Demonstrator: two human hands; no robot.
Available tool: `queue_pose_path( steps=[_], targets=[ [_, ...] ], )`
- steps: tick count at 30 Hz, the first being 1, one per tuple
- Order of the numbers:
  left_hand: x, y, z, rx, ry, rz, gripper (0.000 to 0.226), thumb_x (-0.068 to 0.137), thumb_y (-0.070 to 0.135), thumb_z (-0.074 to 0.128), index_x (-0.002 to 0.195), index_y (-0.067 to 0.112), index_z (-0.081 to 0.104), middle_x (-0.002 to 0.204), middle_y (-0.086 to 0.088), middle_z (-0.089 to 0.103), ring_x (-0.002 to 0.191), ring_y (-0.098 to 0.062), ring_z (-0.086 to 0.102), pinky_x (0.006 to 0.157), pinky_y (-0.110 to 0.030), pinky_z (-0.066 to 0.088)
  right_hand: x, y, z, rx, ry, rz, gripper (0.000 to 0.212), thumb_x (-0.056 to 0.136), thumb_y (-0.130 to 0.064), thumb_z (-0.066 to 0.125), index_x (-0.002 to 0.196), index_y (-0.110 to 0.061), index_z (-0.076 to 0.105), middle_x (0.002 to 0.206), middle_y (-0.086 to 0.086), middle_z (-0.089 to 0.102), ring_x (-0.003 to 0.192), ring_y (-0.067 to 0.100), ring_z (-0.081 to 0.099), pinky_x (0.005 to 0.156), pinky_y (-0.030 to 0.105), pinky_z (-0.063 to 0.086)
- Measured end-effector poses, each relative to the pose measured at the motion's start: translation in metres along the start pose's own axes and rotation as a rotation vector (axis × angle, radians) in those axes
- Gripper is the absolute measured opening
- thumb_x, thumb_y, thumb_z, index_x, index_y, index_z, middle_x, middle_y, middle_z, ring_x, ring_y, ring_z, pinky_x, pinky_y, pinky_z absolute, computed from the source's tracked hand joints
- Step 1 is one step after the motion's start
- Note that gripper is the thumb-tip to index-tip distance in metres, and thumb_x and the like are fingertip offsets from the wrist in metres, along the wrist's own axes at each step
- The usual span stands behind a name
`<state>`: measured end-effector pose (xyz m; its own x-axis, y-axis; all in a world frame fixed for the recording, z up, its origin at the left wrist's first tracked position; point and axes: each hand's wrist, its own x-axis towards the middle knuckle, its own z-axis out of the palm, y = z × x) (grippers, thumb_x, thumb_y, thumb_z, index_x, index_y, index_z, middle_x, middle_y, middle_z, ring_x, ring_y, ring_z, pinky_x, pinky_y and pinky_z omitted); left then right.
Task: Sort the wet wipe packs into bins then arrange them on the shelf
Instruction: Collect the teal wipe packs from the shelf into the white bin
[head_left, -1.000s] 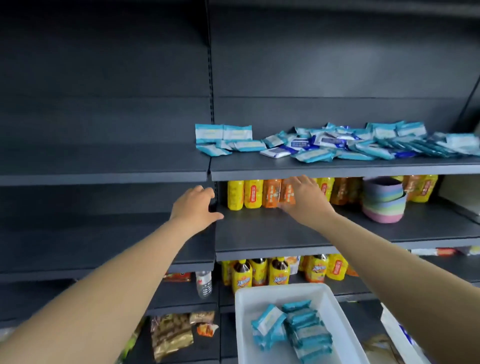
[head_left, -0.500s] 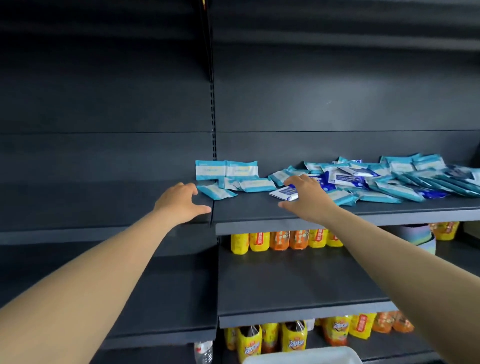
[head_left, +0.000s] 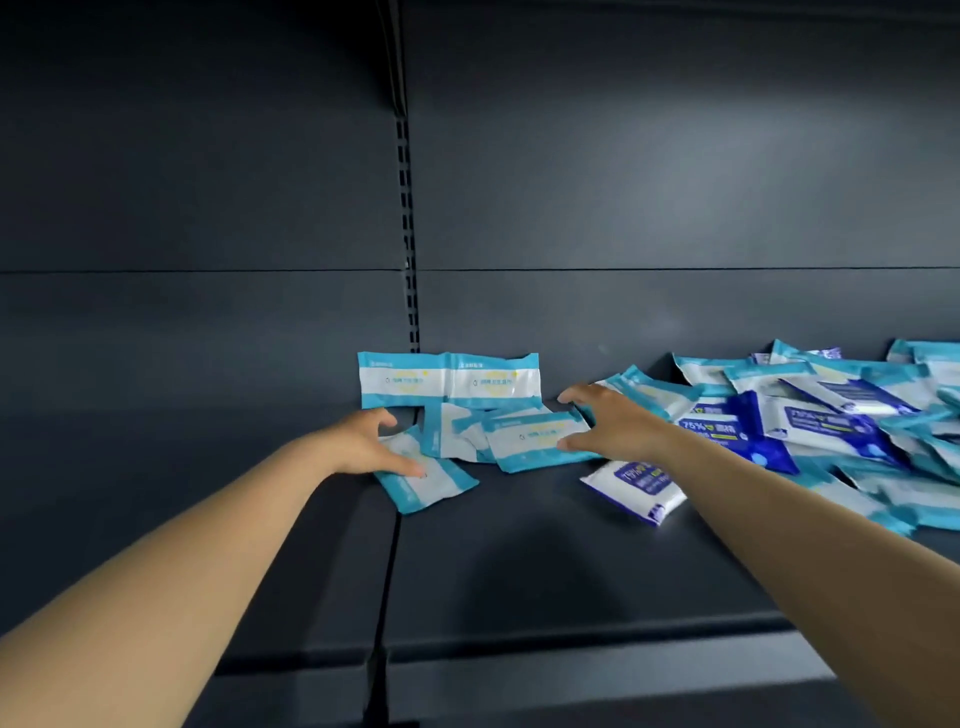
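Nearest, at 6 o'clock: dark grey shelf (head_left: 545, 571), front lip and a seam between two boards. At 7 o'clock, left forearm reaching in; left hand (head_left: 363, 441) with fingers spread and loosely bent, thumb pressing on a teal-and-white pack (head_left: 431, 483) lying flat across the seam, no closed grip visible. At 4 o'clock, right forearm crossing a blue-and-white pack (head_left: 636, 488). Right hand (head_left: 618, 426) at centre, fingers arched wide over a second teal pack (head_left: 540, 441), thumb at its near edge, fingertips at its far edge; clamped or merely touching, cannot tell. Beyond, at 12 o'clock, two joined teal packs (head_left: 449, 379) standing upright against the back panel (head_left: 623, 208). At 2 to 3 o'clock, a loose overlapping heap of packs (head_left: 831, 415), teal and dark blue, running off frame. Slotted upright (head_left: 408, 234) dividing the back panel.
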<state>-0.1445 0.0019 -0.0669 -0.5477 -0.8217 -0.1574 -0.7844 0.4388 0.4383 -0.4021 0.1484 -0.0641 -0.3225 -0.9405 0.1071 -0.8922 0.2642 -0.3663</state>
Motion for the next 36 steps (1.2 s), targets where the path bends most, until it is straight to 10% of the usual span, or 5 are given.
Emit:
queue_pose_path(
  steps=[11,19,27,36],
  targets=[
    [0.037,-0.029,-0.020,-0.010,-0.157,-0.150,0.067,0.067,0.040,0.082,0.123,0.021,0.048,0.113,0.005,0.056,0.108,-0.014,0.051,0.094,-0.027,0.042,0.064,0.004,0.014,0.210,-0.230,0.059,0.072,0.073,-0.043,0.078,0.133,-0.031,0.040,0.128,-0.006,0.045,0.112,0.013,0.050,0.097,0.029,0.042],
    [0.032,-0.040,-0.021,-0.285,-0.170,-0.163,0.037,0.071,0.020,0.081,0.097,0.021,0.056,0.100,0.004,0.065,0.101,-0.013,0.056,0.090,-0.024,0.041,0.082,0.000,0.025,0.597,-0.262,0.216,0.101,0.057,-0.013,0.089,0.141,-0.024,0.034,0.136,0.003,0.044,0.116,0.023,0.056,0.100,0.040,0.047],
    [0.012,-0.043,-0.027,-0.518,-0.053,-0.229,0.023,0.075,0.004,0.076,0.090,0.011,0.060,0.088,-0.003,0.070,0.085,-0.011,0.062,0.067,-0.022,0.048,0.051,-0.016,0.009,0.913,-0.249,0.249,0.042,0.071,0.008,0.074,0.107,-0.011,0.063,0.102,0.007,0.072,0.091,0.022,0.070,0.082,0.037,0.057],
    [-0.080,-0.043,-0.030,-0.909,0.335,-0.169,0.011,0.086,0.012,0.067,0.094,0.009,0.061,0.093,-0.008,0.067,0.083,-0.015,0.063,0.068,-0.025,0.051,-0.048,-0.042,-0.026,1.131,0.023,0.136,0.030,0.072,0.011,0.071,0.097,-0.005,0.066,0.087,0.008,0.072,0.065,0.015,0.070,0.057,0.025,0.058]
  ],
)
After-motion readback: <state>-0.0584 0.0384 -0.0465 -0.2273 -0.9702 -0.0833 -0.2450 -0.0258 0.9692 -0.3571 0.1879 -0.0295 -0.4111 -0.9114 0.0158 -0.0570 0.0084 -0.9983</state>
